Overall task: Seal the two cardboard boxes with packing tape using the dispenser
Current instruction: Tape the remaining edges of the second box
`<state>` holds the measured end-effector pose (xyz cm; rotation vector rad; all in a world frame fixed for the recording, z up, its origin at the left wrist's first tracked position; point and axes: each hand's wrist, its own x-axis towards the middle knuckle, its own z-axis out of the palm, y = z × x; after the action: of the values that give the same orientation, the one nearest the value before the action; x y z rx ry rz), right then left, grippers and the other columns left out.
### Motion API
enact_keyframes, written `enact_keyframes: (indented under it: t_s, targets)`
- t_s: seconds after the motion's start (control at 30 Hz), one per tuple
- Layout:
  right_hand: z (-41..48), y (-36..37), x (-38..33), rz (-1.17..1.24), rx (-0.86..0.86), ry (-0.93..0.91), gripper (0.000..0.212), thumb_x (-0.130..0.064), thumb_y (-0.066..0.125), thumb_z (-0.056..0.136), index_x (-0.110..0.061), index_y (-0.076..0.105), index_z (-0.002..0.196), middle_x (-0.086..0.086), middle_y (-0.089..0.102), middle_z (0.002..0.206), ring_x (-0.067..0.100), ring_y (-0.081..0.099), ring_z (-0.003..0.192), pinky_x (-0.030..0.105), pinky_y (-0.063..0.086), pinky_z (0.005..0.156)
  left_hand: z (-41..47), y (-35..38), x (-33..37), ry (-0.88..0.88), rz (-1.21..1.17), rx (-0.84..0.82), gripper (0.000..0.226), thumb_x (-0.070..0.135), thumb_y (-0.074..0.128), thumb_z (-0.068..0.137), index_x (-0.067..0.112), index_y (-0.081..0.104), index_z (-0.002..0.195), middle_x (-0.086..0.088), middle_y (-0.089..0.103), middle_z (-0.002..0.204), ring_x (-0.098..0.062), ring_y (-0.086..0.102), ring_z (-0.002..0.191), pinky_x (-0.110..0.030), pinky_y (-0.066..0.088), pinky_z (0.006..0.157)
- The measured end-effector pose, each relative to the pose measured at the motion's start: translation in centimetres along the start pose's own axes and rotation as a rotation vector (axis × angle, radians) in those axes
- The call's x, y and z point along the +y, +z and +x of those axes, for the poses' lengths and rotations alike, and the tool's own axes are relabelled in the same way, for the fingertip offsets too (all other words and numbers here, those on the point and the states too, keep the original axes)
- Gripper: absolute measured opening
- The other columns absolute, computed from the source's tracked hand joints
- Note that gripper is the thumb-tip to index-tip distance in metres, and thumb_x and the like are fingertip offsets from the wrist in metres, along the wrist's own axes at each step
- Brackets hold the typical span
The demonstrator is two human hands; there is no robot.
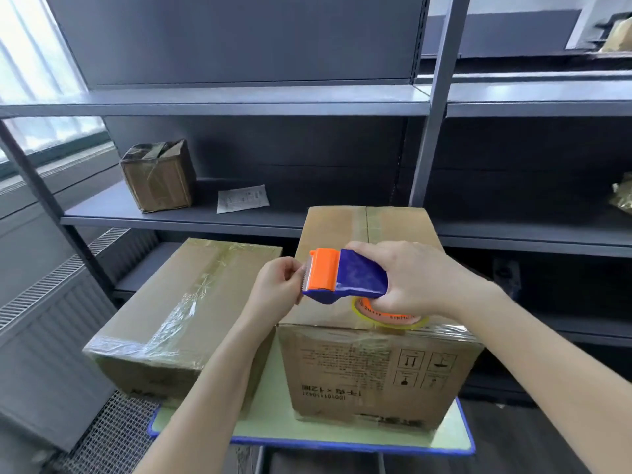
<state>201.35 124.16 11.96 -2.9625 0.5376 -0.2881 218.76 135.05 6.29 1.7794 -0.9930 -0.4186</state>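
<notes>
Two cardboard boxes stand side by side on a pale green table. The left box (178, 313) is lower and carries wrinkled clear tape along its top seam. The right box (369, 371) is taller, with printed symbols on its front. Above the right box my right hand (413, 278) grips the blue and orange tape dispenser (342, 277), whose tape roll (390, 318) hangs just over the box's top front edge. My left hand (278, 280) pinches at the toothed blade end of the dispenser, where the tape end sits.
The table (444, 436) has a blue rim and stands against grey metal shelving (239, 104). A small taped carton (159, 174) and a paper slip (242, 198) lie on the shelf behind. A radiator (51, 336) runs along the left wall.
</notes>
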Motion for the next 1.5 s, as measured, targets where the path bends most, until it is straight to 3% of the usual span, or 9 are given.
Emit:
enact_keyframes:
  t_s: [0.2,0.33,0.57,0.7,0.83,1.03,1.2,1.33,1.5]
  targets:
    - [0.8,0.1,-2.4,0.127,-0.216,0.046,0.082,-0.037,0.071,0.076,-0.038,0.023,0.143,-0.015,0.049,0.112,0.009,0.050,0.094,0.020,0.048,0.069,-1.5,-2.2,-1.4,-0.143,0.002,-0.075,0.034,0.013,0.049,0.094,0.011,0.051,0.060,0.003,0.050,0.047,-0.011,0.043,0.047,-0.022,0.034,0.051]
    - [0.6,-0.5,-2.4,0.066,-0.264,0.100,0.080,-0.041,0.068,0.076,-0.042,0.024,0.143,-0.013,0.052,0.109,0.008,0.052,0.088,0.022,0.047,0.070,-1.7,-6.8,-4.0,-0.238,-0.015,0.047,0.028,0.014,0.050,0.095,0.006,0.056,0.069,-0.004,0.051,0.055,-0.018,0.045,0.053,-0.028,0.038,0.057]
    - [0.7,-2.2,-2.2,0.033,-0.416,0.172,0.087,-0.034,0.069,0.075,-0.052,0.016,0.141,-0.012,0.056,0.104,0.011,0.058,0.083,0.027,0.053,0.072,-1.7,-7.1,-5.2,-0.338,-0.055,-0.090,0.023,0.014,0.051,0.095,0.003,0.053,0.075,-0.005,0.050,0.059,-0.015,0.043,0.051,-0.023,0.040,0.054]
    - [-0.3,-3.1,-1.1,-0.050,-0.448,0.223,0.082,-0.031,0.068,0.077,-0.048,0.020,0.141,-0.019,0.053,0.090,0.005,0.055,0.074,0.016,0.044,0.060,-0.8,-8.5,-6.7,-0.358,0.036,-0.026,0.025,0.015,0.049,0.096,0.001,0.056,0.077,-0.006,0.050,0.059,-0.018,0.044,0.052,-0.029,0.041,0.058]
    - [-1.9,-3.9,1.1,-0.090,-0.511,0.284,0.082,-0.036,0.070,0.073,-0.053,0.023,0.138,-0.021,0.055,0.098,0.006,0.055,0.082,0.019,0.046,0.068,-1.3,-7.6,-8.2,-0.363,0.054,-0.117,0.026,0.015,0.051,0.095,0.003,0.059,0.074,-0.005,0.051,0.057,-0.018,0.044,0.053,-0.027,0.040,0.057]
    - [-2.1,-3.5,1.9,-0.048,-0.501,0.278,0.082,-0.038,0.072,0.076,-0.048,0.021,0.140,-0.031,0.042,0.091,-0.002,0.048,0.081,0.013,0.039,0.062,-1.4,-5.9,-8.6,-0.368,-0.132,-0.035,0.028,0.010,0.050,0.095,0.007,0.049,0.067,-0.002,0.043,0.051,-0.018,0.039,0.048,-0.026,0.035,0.048]
    - [-2.6,-3.4,2.5,-0.010,-0.484,0.265,0.086,-0.040,0.074,0.074,-0.046,0.020,0.141,-0.026,0.043,0.107,-0.001,0.047,0.090,0.012,0.041,0.068,-2.0,-5.3,-8.6,-0.316,-0.175,0.013,0.025,0.012,0.050,0.096,0.006,0.048,0.072,-0.004,0.041,0.058,-0.016,0.034,0.050,-0.024,0.031,0.047]
    - [-3.1,-3.3,2.8,0.035,-0.451,0.237,0.087,-0.043,0.076,0.072,-0.048,0.020,0.139,-0.034,0.038,0.099,-0.003,0.046,0.091,0.010,0.039,0.069,-2.5,-5.8,-8.0,-0.254,-0.212,0.070,0.025,0.011,0.050,0.096,0.005,0.050,0.072,-0.002,0.039,0.058,-0.013,0.033,0.048,-0.021,0.029,0.046]
    - [-3.5,-3.2,3.1,0.040,-0.421,0.233,0.087,-0.047,0.076,0.070,-0.048,0.022,0.139,-0.029,0.041,0.105,0.000,0.046,0.092,0.009,0.039,0.068,-2.3,-5.5,-7.6,-0.247,-0.172,0.070,0.025,0.013,0.050,0.097,0.004,0.051,0.073,-0.005,0.040,0.059,-0.014,0.033,0.049,-0.023,0.029,0.047]
